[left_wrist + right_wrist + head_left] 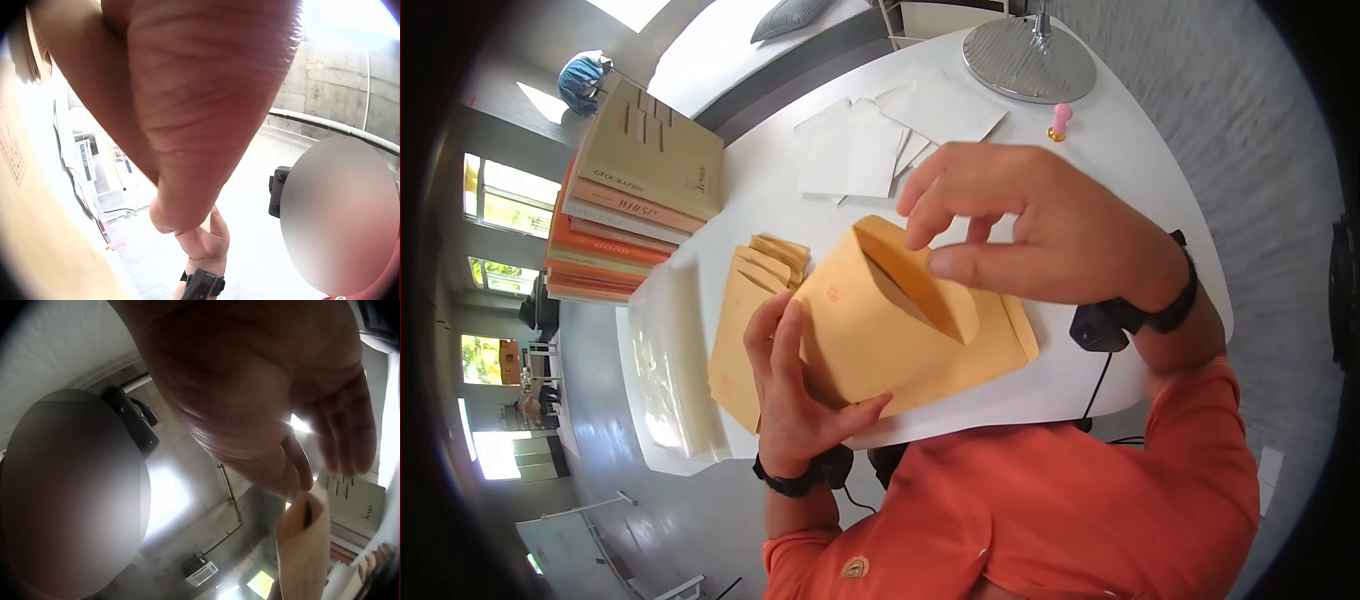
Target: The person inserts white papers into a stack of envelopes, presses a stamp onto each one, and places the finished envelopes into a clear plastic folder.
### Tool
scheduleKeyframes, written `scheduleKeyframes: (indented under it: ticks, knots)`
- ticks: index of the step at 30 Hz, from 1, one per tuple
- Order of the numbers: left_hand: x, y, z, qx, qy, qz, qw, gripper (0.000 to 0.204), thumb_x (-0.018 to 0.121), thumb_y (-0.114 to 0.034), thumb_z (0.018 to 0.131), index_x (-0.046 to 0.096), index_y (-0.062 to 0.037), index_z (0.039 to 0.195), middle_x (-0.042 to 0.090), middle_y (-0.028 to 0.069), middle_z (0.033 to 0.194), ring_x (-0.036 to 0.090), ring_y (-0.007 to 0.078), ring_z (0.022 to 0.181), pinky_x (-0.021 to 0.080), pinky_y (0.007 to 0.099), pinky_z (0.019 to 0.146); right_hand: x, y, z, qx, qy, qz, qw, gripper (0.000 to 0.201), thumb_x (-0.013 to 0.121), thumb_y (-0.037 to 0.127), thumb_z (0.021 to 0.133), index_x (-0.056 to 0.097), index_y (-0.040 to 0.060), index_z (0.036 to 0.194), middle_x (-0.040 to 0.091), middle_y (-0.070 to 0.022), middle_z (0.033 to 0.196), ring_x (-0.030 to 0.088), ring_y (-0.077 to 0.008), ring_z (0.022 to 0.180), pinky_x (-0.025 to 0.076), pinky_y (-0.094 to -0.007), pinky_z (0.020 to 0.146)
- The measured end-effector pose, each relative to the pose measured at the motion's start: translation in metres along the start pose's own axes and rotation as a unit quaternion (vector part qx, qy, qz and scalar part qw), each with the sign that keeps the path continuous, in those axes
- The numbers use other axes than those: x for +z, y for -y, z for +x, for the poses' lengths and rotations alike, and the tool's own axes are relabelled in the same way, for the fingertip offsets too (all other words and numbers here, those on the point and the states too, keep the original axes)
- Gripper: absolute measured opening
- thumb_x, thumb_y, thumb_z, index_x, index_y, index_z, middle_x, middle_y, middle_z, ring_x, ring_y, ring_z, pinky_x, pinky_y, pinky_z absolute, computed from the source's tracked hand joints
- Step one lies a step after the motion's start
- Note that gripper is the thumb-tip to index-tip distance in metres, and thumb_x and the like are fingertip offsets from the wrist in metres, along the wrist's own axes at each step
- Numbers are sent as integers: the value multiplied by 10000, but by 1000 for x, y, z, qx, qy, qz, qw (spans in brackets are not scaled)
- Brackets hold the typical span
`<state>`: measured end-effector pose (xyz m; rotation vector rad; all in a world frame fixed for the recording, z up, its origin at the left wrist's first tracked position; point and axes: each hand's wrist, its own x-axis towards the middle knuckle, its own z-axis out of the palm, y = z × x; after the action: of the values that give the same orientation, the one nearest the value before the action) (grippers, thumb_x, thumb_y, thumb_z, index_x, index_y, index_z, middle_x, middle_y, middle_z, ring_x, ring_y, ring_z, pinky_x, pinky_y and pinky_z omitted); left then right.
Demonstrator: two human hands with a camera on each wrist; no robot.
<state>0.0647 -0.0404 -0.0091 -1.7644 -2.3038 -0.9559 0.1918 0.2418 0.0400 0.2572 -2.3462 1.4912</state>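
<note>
My left hand (792, 405) grips a tan paper envelope (865, 330) by its left and lower edges, squeezing it so that its mouth bows apart. A small orange print shows on the envelope's face. Above the open mouth hovers my right hand (1045, 225), fingers loosely bent and thumb close to the flap, with nothing in its grasp. In the right wrist view, the thumb tip overlaps the top of the envelope (303, 544). Another tan envelope (1017, 335) lies beneath the held one.
Several tan envelopes (740, 310) lie left of the held one, beside a clear plastic-wrapped bundle (672, 360). White papers (850, 150) are spread farther back. A book stack (640, 160) stands at the left. A pink-handled stamp (1061, 120) stands near a ribbed metal base (1030, 65).
</note>
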Motion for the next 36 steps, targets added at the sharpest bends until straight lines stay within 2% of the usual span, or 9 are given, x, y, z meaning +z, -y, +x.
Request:
scheduleKeyframes:
  ticks: [1, 3, 12, 16, 18, 25, 28, 30, 36]
  knots:
    - [-1, 1, -3, -4, -19, 5, 1000, 1136, 944, -317, 590, 341, -63, 1520, 370, 227, 1430, 422, 412, 1314, 432, 511, 1055, 5, -1, 1, -1, 0, 3, 1000, 176, 680, 146, 880, 700, 12, 992, 662, -114, 932, 654, -212, 876, 549, -326, 720]
    - [-1, 4, -8, -9, -37, 14, 999, 1134, 941, -323, 602, 333, -72, 1525, 358, 220, 1429, 413, 407, 1319, 436, 511, 1051, 17, -7, 2, -27, -4, -62, 998, 173, 690, 108, 903, 677, 6, 1043, 648, -104, 1113, 640, -165, 930, 565, -275, 682]
    - [7, 3, -11, 3, -49, 66, 997, 1106, 934, -358, 627, 344, -93, 1524, 345, 215, 1416, 409, 390, 1291, 453, 501, 1019, 38, -15, 4, 31, -33, -52, 998, 173, 714, 88, 866, 661, -12, 997, 632, -94, 997, 629, -164, 874, 578, -273, 636]
    - [9, 6, -16, -5, -34, 119, 992, 1108, 918, -416, 640, 341, -75, 1522, 348, 209, 1415, 416, 390, 1295, 435, 506, 1035, 43, -22, 6, 44, -44, -25, 998, 164, 725, 68, 848, 661, -5, 980, 624, -92, 1027, 623, -156, 898, 578, -270, 650]
    - [9, 8, -18, -10, -36, 137, 990, 1123, 902, -472, 653, 325, -64, 1526, 347, 206, 1420, 415, 390, 1308, 411, 513, 1058, 43, -19, 7, 22, -114, 1, 993, 161, 737, 59, 836, 662, -2, 965, 617, -94, 1085, 621, -173, 936, 563, -296, 726]
    - [6, 7, -21, -11, -60, 116, 991, 1087, 934, -375, 631, 371, -70, 1509, 348, 211, 1411, 417, 384, 1286, 483, 487, 976, 56, -32, 3, -78, -75, -29, 994, 160, 752, 75, 843, 685, -7, 963, 624, -109, 1137, 630, -219, 975, 509, -346, 853]
    - [5, 9, -21, -9, -62, 127, 990, 1080, 934, -369, 632, 374, -70, 1507, 349, 211, 1412, 416, 385, 1286, 481, 487, 977, 53, -30, 4, -36, -37, -21, 998, 185, 740, 114, 865, 703, -18, 989, 640, -124, 1116, 633, -225, 977, 514, -343, 858]
    - [5, 10, -21, -9, -64, 136, 989, 1077, 933, -365, 633, 376, -70, 1506, 350, 210, 1412, 416, 386, 1286, 479, 487, 978, 49, -27, 5, 62, 30, 69, 995, 234, 728, 172, 886, 712, -24, 1014, 653, -132, 1095, 632, -226, 969, 514, -344, 856]
    - [6, 13, -22, -9, -59, 138, 989, 1048, 933, -355, 632, 405, -66, 1490, 350, 210, 1426, 420, 391, 1281, 464, 489, 994, 48, -33, 7, 86, 51, 72, 992, 224, 711, 152, 861, 717, -25, 997, 648, -120, 1075, 629, -205, 908, 518, -322, 802]
